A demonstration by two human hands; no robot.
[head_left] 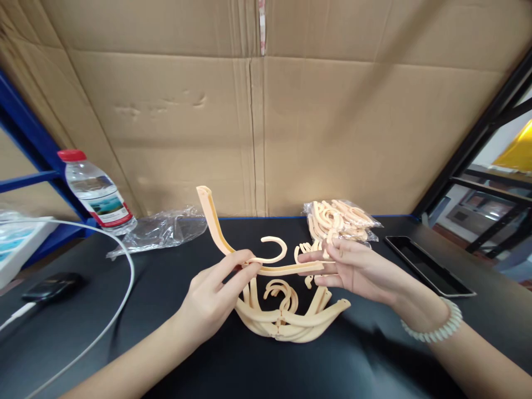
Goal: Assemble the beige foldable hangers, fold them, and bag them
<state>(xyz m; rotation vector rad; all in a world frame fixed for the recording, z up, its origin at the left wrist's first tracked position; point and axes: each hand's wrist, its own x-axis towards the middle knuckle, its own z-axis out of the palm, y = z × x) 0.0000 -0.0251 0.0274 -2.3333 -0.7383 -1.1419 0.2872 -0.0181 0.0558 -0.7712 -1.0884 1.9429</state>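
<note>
My left hand pinches the middle of a peach plastic hanger, where its hook curls up. One arm of the hanger rises up and to the left; the other arm runs right into my right hand, whose fingers close on its end. Both hands hold it just above a pile of several finished peach hangers lying on the black table. Behind my right hand lies a clear bag of loose peach hooks, with a few hooks spilled beside it.
A water bottle with a red cap leans at the back left, next to an empty crumpled plastic bag. A white cable and a dark device lie at the left. A black phone lies at the right. Cardboard walls the back.
</note>
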